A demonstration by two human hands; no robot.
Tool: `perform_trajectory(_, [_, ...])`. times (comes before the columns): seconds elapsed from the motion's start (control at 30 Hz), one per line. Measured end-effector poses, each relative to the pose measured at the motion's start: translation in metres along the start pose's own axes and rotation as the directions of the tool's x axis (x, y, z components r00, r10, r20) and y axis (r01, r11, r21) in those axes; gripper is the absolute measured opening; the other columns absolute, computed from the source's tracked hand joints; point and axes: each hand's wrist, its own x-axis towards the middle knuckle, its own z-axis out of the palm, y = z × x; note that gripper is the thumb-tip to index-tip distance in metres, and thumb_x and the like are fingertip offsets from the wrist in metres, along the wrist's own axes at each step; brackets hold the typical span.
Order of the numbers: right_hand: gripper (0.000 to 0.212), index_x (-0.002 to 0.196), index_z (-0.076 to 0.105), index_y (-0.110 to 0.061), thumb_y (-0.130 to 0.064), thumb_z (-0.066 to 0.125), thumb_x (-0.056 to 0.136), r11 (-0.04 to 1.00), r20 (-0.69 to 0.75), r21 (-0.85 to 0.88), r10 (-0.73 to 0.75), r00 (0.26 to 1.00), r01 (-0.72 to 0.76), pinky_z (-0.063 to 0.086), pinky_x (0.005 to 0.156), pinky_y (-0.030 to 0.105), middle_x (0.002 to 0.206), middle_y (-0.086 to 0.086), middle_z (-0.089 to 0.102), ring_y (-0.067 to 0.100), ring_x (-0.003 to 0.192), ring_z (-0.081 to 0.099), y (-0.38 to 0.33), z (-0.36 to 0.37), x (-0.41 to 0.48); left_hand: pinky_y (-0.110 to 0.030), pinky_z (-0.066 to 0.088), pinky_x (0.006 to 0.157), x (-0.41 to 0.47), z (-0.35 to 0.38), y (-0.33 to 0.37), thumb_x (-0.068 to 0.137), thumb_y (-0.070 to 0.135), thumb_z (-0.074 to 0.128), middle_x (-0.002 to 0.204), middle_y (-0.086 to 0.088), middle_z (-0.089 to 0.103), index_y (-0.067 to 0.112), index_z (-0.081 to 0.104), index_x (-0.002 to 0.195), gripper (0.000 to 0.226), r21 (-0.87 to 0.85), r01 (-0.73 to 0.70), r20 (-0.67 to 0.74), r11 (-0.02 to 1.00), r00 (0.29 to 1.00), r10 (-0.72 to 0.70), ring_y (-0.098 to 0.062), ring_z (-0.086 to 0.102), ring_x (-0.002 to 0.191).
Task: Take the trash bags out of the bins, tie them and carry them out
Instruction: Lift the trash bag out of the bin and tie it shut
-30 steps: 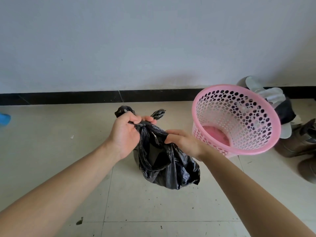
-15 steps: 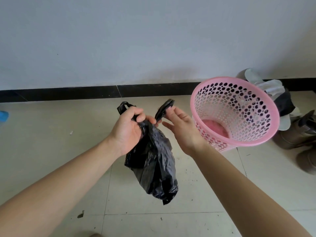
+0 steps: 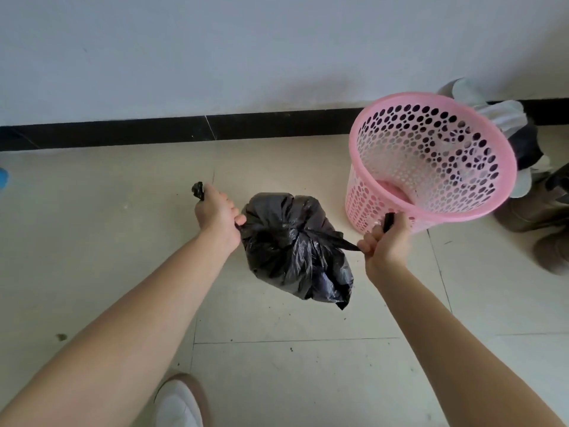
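Note:
A small black trash bag (image 3: 295, 251) hangs in the air between my hands, above the tiled floor. My left hand (image 3: 215, 214) is closed on the bag's left handle strip, whose tip sticks out above my fist. My right hand (image 3: 385, 241) is closed on the right handle strip. Both strips are stretched taut outward from a twisted crossing at the bag's top. The pink perforated bin (image 3: 431, 161) stands on the floor just behind my right hand, with no bag in it.
A white wall with a black skirting strip (image 3: 184, 127) runs along the back. Shoes and dark and pale items (image 3: 535, 204) lie at the right behind the bin. My white shoe (image 3: 178, 402) shows at the bottom. A blue object (image 3: 3, 177) sits at the left edge.
My hands, close together over the bag's top before, have each taken a handle strip and moved apart, stretching the strips taut. The bag's neck has gone from open to pulled together.

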Motion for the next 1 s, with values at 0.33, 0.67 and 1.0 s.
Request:
perform_trajectory(0.33, [0.042,0.104,0.055,-0.006,-0.036,0.046,0.076,0.918,0.183,-0.368,-0.083,0.980,0.146,0.038,0.083,0.033,0.099,0.018,0.065,0.029,0.092,0.059,0.012,-0.054,0.028,-0.029,0.052,0.063,0.000,0.002,-0.058,0.104,0.052,0.036,0.065,-0.001,0.059,0.013,0.053,0.072,0.053,0.265,-0.219,0.254,0.939,0.955,0.151,-0.018,0.064,0.062])
perform_trajectory(0.67, [0.097,0.141,0.052,-0.025,-0.080,0.073,0.065,0.870,0.211,-0.409,0.383,0.899,-0.275,0.043,0.110,0.051,0.136,-0.005,0.063,0.021,0.123,0.062,0.079,-0.090,0.027,-0.031,0.042,0.073,-0.013,-0.032,-0.106,0.077,0.078,0.059,0.083,-0.001,0.059,0.013,0.053,0.085,0.066,0.654,-0.288,0.372,0.699,0.928,0.033,-0.017,0.056,0.074])
perform_trajectory(1.0, [0.015,0.115,0.059,-0.020,-0.027,0.054,0.102,0.701,0.350,-0.585,-0.236,0.907,0.408,0.050,0.092,0.036,0.107,-0.004,0.066,0.013,0.104,0.063,0.052,-0.065,0.022,-0.036,0.049,0.087,-0.012,0.007,-0.103,0.101,0.029,0.051,0.098,-0.003,0.064,0.011,0.063,0.108,0.023,0.448,-0.862,0.750,0.238,0.507,0.424,-0.026,0.061,0.090])
